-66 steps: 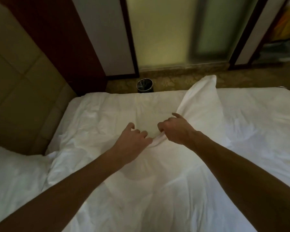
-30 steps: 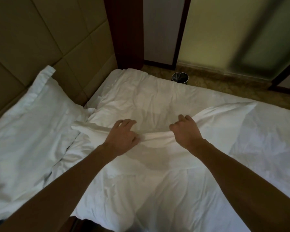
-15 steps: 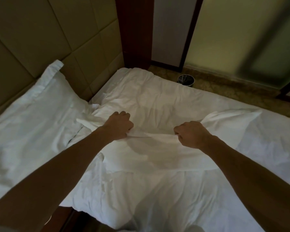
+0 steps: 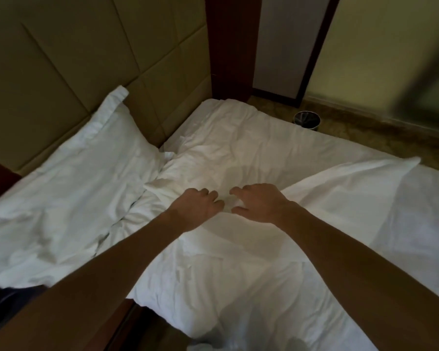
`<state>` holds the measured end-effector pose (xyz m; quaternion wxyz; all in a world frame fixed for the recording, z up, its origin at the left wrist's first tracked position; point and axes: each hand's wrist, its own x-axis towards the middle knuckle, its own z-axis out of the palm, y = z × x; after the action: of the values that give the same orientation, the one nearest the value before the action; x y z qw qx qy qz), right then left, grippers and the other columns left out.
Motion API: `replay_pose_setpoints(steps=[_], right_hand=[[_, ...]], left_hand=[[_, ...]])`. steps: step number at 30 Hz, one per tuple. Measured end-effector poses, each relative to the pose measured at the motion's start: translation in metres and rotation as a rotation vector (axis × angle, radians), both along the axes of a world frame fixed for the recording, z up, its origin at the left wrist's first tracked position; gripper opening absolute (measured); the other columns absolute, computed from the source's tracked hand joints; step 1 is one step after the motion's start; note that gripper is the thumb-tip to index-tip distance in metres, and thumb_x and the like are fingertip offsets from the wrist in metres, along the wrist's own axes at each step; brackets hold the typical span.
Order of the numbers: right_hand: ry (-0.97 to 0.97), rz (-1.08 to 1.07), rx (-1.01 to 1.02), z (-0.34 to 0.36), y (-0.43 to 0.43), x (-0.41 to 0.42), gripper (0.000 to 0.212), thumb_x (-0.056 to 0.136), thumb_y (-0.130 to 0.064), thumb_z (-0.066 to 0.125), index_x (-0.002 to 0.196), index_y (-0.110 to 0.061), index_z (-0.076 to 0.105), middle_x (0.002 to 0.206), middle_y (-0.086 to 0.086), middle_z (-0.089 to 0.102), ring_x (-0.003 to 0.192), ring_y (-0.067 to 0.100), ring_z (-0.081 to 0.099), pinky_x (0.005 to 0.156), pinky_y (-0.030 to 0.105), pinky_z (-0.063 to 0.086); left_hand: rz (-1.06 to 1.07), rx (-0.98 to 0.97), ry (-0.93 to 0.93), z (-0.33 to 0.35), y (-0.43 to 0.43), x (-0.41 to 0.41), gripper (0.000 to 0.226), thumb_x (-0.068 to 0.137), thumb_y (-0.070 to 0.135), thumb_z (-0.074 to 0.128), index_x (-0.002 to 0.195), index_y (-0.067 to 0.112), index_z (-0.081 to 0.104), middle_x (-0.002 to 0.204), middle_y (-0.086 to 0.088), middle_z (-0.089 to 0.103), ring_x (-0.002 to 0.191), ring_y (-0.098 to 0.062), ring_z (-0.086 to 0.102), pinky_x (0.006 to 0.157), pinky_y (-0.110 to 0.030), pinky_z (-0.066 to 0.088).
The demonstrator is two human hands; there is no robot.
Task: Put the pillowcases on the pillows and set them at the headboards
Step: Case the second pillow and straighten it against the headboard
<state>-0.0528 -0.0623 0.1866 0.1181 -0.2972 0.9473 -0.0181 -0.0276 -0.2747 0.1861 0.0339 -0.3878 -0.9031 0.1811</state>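
Both hands had drawn together since half a second before, when they were fists set apart along the near edge of the pillowcase (image 4: 327, 203); they were now almost touching at the middle of the frame, and the view had swung a little left. Left hand (image 4: 195, 207) lay knuckles up on the cloth with its fingers (image 4: 212, 197) curled under. Their tips were buried in the white folds, so I cannot tell whether they clamped the fabric. Right hand (image 4: 260, 202) had loosened: its fingers (image 4: 235, 191) were bent and half spread, the thumb apart below them, with the tips resting on the pillowcase edge and nothing closed inside them. From the hands, the pillowcase lay flat on the bed (image 4: 238, 138) towards the right of the frame, its far corner lifted slightly near the right border. At the left, a white pillow (image 4: 74, 186) leaned against the padded headboard (image 4: 61, 72). A small waste bin (image 4: 306, 119) stood on the floor beyond the bed, upper right of centre.
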Motion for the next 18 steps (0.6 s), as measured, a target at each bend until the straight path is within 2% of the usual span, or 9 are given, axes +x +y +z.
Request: replay_pose_setpoints(steps=[5, 8, 11, 14, 16, 18], right_hand=[[-0.017, 0.023, 0.140, -0.013, -0.018, -0.004, 0.013, 0.095, -0.027, 0.052, 0.103, -0.026, 0.063, 0.099, 0.001, 0.067, 0.092, 0.023, 0.065, 0.071, 0.031, 0.043], [0.063, 0.038, 0.157, -0.020, -0.024, -0.004, 0.015, 0.094, -0.024, 0.055, 0.107, -0.024, 0.063, 0.105, 0.001, 0.061, 0.097, 0.022, 0.061, 0.071, 0.030, 0.039], [0.134, 0.007, 0.137, -0.023, -0.024, -0.004, 0.022, 0.094, -0.021, 0.054, 0.115, -0.020, 0.060, 0.113, 0.006, 0.056, 0.101, 0.025, 0.058, 0.074, 0.033, 0.041], [0.146, -0.048, 0.130, -0.022, -0.018, -0.003, 0.020, 0.094, -0.021, 0.053, 0.114, -0.017, 0.056, 0.108, 0.006, 0.059, 0.096, 0.026, 0.062, 0.073, 0.033, 0.045], [0.136, -0.080, 0.118, -0.024, -0.014, -0.003, 0.019, 0.094, -0.021, 0.053, 0.112, -0.018, 0.056, 0.106, 0.005, 0.060, 0.095, 0.026, 0.063, 0.070, 0.033, 0.044], [0.137, -0.094, 0.106, -0.026, -0.011, -0.003, 0.019, 0.093, -0.021, 0.054, 0.112, -0.018, 0.055, 0.105, 0.004, 0.060, 0.095, 0.026, 0.063, 0.068, 0.033, 0.043]], left_hand=[[0.141, -0.030, 0.051, -0.009, -0.031, 0.012, 0.048, 0.046, 0.004, 0.083, 0.088, 0.015, 0.063, 0.074, -0.005, 0.056, 0.057, -0.021, 0.054, 0.043, -0.026, 0.024], [0.301, -0.034, 0.072, -0.007, -0.049, 0.014, 0.043, 0.061, 0.026, 0.084, 0.096, 0.014, 0.062, 0.082, -0.006, 0.060, 0.066, -0.023, 0.059, 0.049, -0.030, 0.037], [0.520, -0.053, 0.038, -0.001, -0.066, 0.020, 0.045, 0.084, 0.047, 0.064, 0.114, 0.015, 0.055, 0.104, -0.006, 0.061, 0.086, -0.023, 0.062, 0.061, -0.034, 0.042], [0.640, -0.085, -0.021, -0.002, -0.082, 0.025, 0.060, 0.092, 0.064, 0.042, 0.126, 0.015, 0.048, 0.111, -0.006, 0.061, 0.089, -0.023, 0.064, 0.063, -0.033, 0.039], [0.665, -0.019, -0.028, -0.001, -0.087, 0.028, 0.074, 0.086, 0.078, 0.031, 0.118, 0.017, 0.056, 0.099, -0.005, 0.064, 0.081, -0.022, 0.064, 0.060, -0.031, 0.039], [0.614, 0.105, 0.090, 0.003, -0.086, 0.029, 0.074, 0.086, 0.078, 0.029, 0.097, 0.015, 0.066, 0.085, -0.006, 0.062, 0.073, -0.022, 0.059, 0.055, -0.029, 0.038]])
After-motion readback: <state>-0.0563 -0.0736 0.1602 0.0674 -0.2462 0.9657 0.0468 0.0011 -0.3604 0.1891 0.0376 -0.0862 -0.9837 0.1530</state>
